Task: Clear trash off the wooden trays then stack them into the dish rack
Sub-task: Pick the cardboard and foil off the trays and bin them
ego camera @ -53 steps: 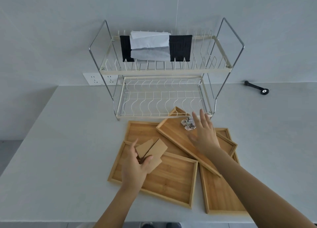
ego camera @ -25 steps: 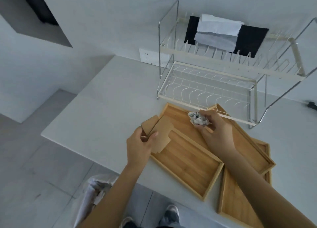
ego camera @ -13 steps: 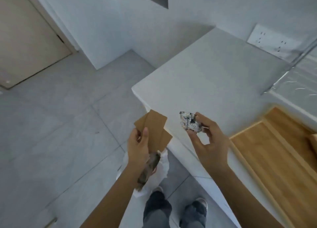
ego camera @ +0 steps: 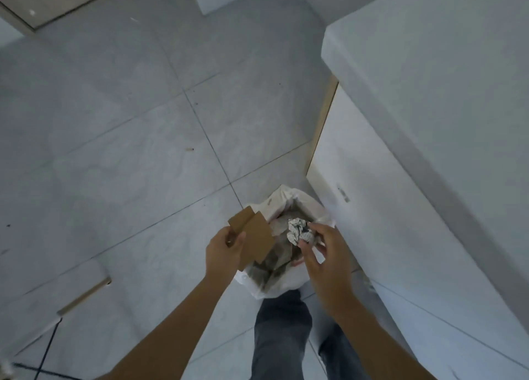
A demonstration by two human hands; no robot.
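**A:** Where's the trash right now?

**B:** Both pieces are over the bag (ego camera: 282,205). My left hand (ego camera: 223,252) pinches the cardboard (ego camera: 253,235), thumb on its near face and fingers (ego camera: 229,241) behind it, at its lower left corner. The cardboard is tilted and its right part overhangs the bag's left rim. My right hand (ego camera: 326,255) has the paper ball (ego camera: 297,231) at its fingertips, thumb below the ball and the other fingers loosely curled around its right side. The ball sits above the middle of the bag's opening.

**A:** Are the two pieces touching?

**B:** No, the ball is just to the right of the cardboard, with a gap between them.

**A:** What's in the bag?

**B:** It's a white bag standing open on the floor (ego camera: 128,136), with dark scraps inside that I can't make out clearly.

**A:** And the trays?

**B:** Out of sight. The table (ego camera: 443,79) stands to the right of the bag, and only a bare white part of its top shows. Its white side panel (ego camera: 369,216) runs down close beside the bag. My legs (ego camera: 283,334) are just on the near side of the bag.
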